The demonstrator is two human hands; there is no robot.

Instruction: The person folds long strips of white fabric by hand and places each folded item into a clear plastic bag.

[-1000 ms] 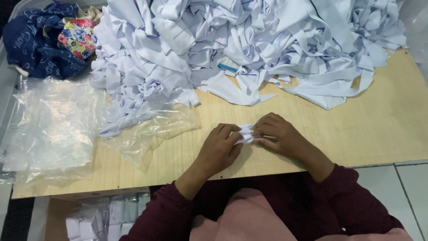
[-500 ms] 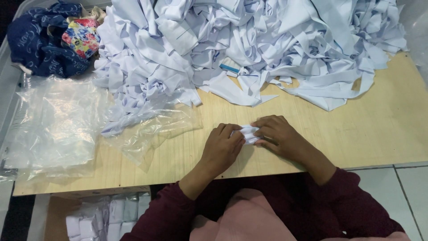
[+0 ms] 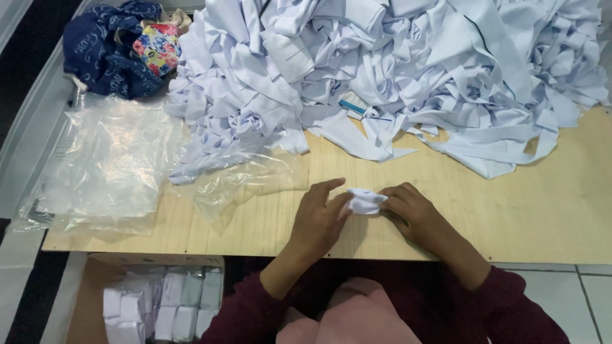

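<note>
A small folded white cloth piece (image 3: 364,200) rests on the wooden table (image 3: 510,210), pinched between both my hands. My left hand (image 3: 319,220) grips its left side with the forefinger stretched out over the top. From the right, my right hand (image 3: 411,213) holds the other end with curled fingers. Both arms wear dark maroon sleeves.
A big heap of white cloth strips (image 3: 395,70) covers the table's far half. Clear plastic bags (image 3: 115,165) lie at the left. A dark blue and floral bundle (image 3: 118,48) sits far left. A box of folded white packets (image 3: 159,306) stands below the table's front edge.
The hands have stayed in the same spot, working the small cloth piece; the left forefinger now stretches out over it. The view has shifted slightly.
</note>
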